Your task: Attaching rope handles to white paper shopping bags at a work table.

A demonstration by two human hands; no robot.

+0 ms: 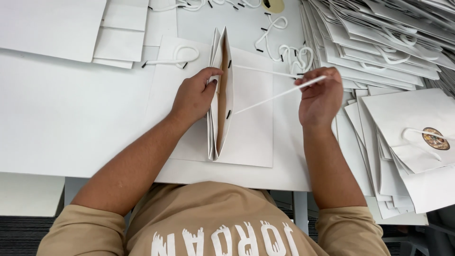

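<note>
1. Head view: a white paper bag lies at the centre of the counter, resting on a flat white sheet, its brown-lined mouth slightly parted and pointing toward 12 o'clock.
2. The left hand sits at 9 o'clock of the bag; its grip is closed on the bag's near wall by the rim, thumb and fingertips pinching the paper.
3. The right hand is at 3 o'clock, well apart from the bag; its grip is narrow, pinching a white cord that runs taut in two strands back to black-tipped holes in the bag's wall.
4. I'd judge the bag light and stiff along its creases but easy to crumple or tear at the holes; it is best held by the folded rim, where the left hand has it.
5. The cord looks thin, soft and smooth, likely to slip, so a firm pinch near its end suits it.
6. At 1 to 4 o'clock, a fanned stack of flat bags; one there bears a round sticker.
7. At 12 o'clock, loose cords lie in a tangle; more flat bags sit at 10 o'clock.
</note>
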